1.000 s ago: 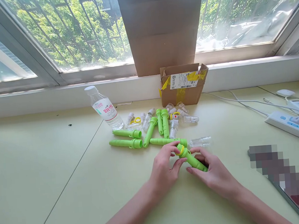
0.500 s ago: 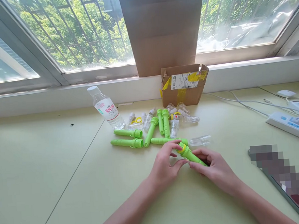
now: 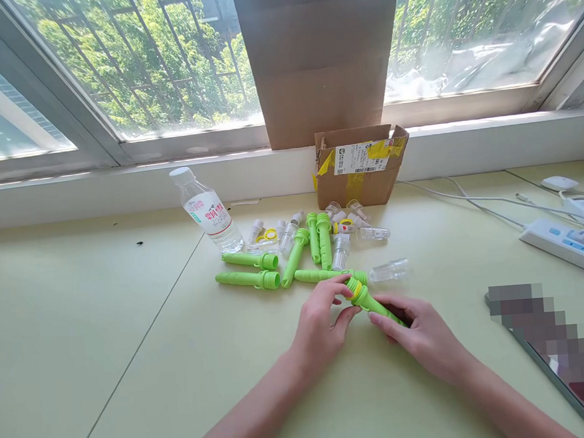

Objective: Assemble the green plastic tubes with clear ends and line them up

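Observation:
A green plastic tube [image 3: 378, 308] with a threaded end lies slantwise between both hands. Around its neck, just below the thread, sits a yellow ring [image 3: 355, 289]. My right hand [image 3: 419, 327] is closed round the tube's lower body, partly hiding it. The fingertips of my left hand [image 3: 321, 317] touch the threaded end and the ring, with the thumb below near the collar. Just beyond, another green tube [image 3: 320, 275] lies flat, and a clear ribbed plastic cap [image 3: 389, 270] rests to its right.
Several green tubes [image 3: 246, 279], clear caps [image 3: 341, 250] and loose yellow rings [image 3: 270, 234] lie behind my hands. A water bottle [image 3: 207, 211] and a cardboard box [image 3: 354, 184] stand farther back. At right are a power strip [image 3: 564, 243] and a dark flat device [image 3: 542, 361].
The held tube has shifted very slightly left, and my left fingertips have moved a little on its threaded end. The clear cap beyond has turned slightly.

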A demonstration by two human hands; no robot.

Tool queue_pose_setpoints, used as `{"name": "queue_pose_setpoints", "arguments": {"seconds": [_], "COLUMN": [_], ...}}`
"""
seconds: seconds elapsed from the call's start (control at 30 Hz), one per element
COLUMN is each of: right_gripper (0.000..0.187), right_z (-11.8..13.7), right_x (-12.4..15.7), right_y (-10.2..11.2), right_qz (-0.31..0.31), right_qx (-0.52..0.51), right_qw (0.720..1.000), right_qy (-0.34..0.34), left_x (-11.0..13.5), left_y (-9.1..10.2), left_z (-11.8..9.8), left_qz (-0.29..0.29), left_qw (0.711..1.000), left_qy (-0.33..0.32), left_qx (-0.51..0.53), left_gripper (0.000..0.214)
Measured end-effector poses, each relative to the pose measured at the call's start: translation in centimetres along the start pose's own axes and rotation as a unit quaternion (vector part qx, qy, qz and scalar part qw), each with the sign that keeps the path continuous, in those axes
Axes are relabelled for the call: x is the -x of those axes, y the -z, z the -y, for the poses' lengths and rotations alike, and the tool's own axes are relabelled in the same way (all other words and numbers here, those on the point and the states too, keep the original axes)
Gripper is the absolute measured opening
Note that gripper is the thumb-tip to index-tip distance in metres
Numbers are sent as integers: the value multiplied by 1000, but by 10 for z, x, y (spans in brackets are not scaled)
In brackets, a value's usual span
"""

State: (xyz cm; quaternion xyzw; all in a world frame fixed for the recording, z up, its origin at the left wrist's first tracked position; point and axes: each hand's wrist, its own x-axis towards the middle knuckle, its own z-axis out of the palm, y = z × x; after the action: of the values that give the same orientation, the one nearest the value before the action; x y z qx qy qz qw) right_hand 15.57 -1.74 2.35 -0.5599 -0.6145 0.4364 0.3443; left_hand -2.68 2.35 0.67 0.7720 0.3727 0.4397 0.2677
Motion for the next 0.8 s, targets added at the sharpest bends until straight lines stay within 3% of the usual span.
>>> {"name": "queue_pose_setpoints", "arguments": {"seconds": [0.17,0.5,0.8], "right_gripper": [32,40,30], "right_z": [-3,2,0], "right_x": [2,1,0], "right_y": [-4,-2,-2], "right_qz": [-5,8,11], "right_qx": [46,-35,-60], "right_qw": [999,999,995], "right_qy": [19,0,-75], "left_x": [0,-1,0], "left_y": [0,0,-1], "left_z": [-1,0,-1], "left_qz": [3,15,7], "left_qw": [1000,1000,1000], "left_qy": [7,19,-2], "left_qx": [-6,12,13], "left_gripper": [7,11,5]}}
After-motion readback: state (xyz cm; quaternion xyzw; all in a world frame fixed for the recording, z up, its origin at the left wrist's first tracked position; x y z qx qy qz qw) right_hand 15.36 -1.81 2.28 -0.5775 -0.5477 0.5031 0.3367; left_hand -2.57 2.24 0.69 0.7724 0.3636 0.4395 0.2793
